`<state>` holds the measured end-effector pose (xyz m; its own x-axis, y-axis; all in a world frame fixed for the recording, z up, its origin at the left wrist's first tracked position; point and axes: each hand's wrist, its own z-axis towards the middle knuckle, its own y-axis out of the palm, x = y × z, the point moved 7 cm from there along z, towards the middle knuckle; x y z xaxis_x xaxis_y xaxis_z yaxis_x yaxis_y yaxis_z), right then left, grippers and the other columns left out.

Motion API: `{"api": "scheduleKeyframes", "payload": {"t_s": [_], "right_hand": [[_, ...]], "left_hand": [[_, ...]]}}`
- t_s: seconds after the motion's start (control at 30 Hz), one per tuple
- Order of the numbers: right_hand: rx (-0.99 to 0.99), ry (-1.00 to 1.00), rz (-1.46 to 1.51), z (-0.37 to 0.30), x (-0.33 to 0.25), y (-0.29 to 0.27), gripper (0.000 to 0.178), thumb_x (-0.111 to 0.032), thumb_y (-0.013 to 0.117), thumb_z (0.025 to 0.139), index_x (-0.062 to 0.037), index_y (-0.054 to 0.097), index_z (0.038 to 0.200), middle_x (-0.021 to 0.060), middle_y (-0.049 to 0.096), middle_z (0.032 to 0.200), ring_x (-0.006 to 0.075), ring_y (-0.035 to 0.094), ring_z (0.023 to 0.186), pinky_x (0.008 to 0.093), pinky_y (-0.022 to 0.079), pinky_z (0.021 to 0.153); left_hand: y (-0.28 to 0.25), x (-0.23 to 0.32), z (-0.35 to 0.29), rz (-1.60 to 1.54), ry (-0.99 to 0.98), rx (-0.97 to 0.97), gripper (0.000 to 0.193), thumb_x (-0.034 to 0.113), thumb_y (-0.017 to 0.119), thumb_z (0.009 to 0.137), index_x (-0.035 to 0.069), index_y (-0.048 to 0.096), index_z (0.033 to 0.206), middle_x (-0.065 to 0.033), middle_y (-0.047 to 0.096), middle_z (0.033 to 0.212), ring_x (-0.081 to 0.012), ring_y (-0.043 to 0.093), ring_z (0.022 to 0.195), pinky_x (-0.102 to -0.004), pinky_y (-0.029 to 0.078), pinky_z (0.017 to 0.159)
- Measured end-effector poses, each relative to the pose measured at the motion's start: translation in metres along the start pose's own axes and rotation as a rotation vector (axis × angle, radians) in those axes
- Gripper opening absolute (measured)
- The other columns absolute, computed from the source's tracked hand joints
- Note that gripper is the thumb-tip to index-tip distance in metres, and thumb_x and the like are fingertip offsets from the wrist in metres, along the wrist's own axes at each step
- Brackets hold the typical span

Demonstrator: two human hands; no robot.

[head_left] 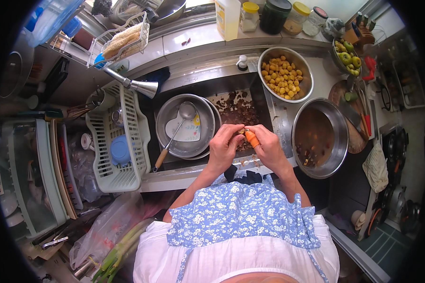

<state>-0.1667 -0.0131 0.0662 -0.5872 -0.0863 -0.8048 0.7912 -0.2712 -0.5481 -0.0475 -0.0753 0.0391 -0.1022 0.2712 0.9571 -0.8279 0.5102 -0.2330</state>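
Over the sink (pixel 264 101), my two hands meet in front of me. My left hand (pixel 223 145) pinches a small brownish-yellow chestnut (pixel 241 132), mostly covered by the fingers. Closed around a small orange-handled knife (pixel 252 138) is my right hand (pixel 270 147); its blade is hidden at the nut. Below lie many dark brown shell scraps (pixel 238 107) on the sink bottom. Peeled yellow chestnuts (pixel 282 75) fill a steel bowl (pixel 261 61) at the far right. Nearer on the right, another steel bowl (pixel 343 127) holds brown water with dark pieces in it.
Left in the sink, a steel basin (pixel 161 115) holds a heart-shaped dish (pixel 186 131) and a wooden-handled ladle (pixel 186 111). A faucet (pixel 144 87) reaches over beside the dish rack (pixel 99 155). Jars (pixel 275 16) line the back ledge; a round cutting board (pixel 337 94) lies right.
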Motion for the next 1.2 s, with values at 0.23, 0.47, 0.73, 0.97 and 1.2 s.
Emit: {"api": "scheduleKeyframes", "payload": {"t_s": [0.23,0.47,0.73,0.97,1.2], "right_hand": [[0.012,-0.019,-0.111,0.001,-0.003,0.009,0.031,0.005,0.056,0.078,0.0029,0.055,0.109,0.0191,0.059,0.097,0.0368,0.060,0.092,0.0420,0.049,0.080],[0.049,0.184,0.172,0.001,0.012,0.004,0.026,0.000,0.051,0.091,0.0033,0.055,0.116,0.0199,0.060,0.102,0.0335,0.064,0.092,0.0357,0.050,0.078],[-0.020,-0.052,0.010,0.007,-0.007,0.002,0.034,0.008,0.056,0.079,0.0044,0.053,0.113,0.0202,0.058,0.101,0.0373,0.059,0.095,0.0405,0.049,0.080],[0.035,0.007,-0.083,0.001,-0.007,0.018,0.042,0.009,0.054,0.073,0.0042,0.048,0.114,0.0215,0.054,0.103,0.0398,0.055,0.098,0.0440,0.047,0.084],[0.229,0.189,0.043,0.003,0.005,0.022,0.029,0.005,0.050,0.084,0.0018,0.053,0.113,0.0198,0.058,0.098,0.0355,0.062,0.088,0.0398,0.050,0.075]], "left_hand": [[0.002,0.020,-0.002,0.271,0.253,0.110,0.022,-0.004,0.061,0.086,-0.002,0.063,0.107,-0.0122,0.061,0.096,-0.0171,0.064,0.074,-0.0263,0.052,0.062],[-0.008,-0.002,-0.001,-0.074,-0.067,0.151,0.026,-0.006,0.062,0.084,-0.001,0.064,0.110,-0.0088,0.062,0.099,-0.0102,0.062,0.070,-0.0228,0.049,0.056],[-0.005,0.011,0.003,0.149,0.122,0.122,0.026,-0.004,0.063,0.083,0.001,0.064,0.108,-0.0125,0.063,0.098,-0.0200,0.064,0.077,-0.0275,0.052,0.062],[-0.001,0.019,-0.005,0.253,0.150,0.232,0.021,-0.001,0.064,0.084,0.001,0.064,0.105,-0.0138,0.064,0.097,-0.0264,0.065,0.087,-0.0337,0.052,0.073],[-0.005,0.028,-0.006,0.119,0.137,0.312,0.020,-0.001,0.059,0.089,-0.001,0.062,0.108,-0.0132,0.064,0.097,-0.0231,0.065,0.087,-0.0315,0.053,0.076]]}}
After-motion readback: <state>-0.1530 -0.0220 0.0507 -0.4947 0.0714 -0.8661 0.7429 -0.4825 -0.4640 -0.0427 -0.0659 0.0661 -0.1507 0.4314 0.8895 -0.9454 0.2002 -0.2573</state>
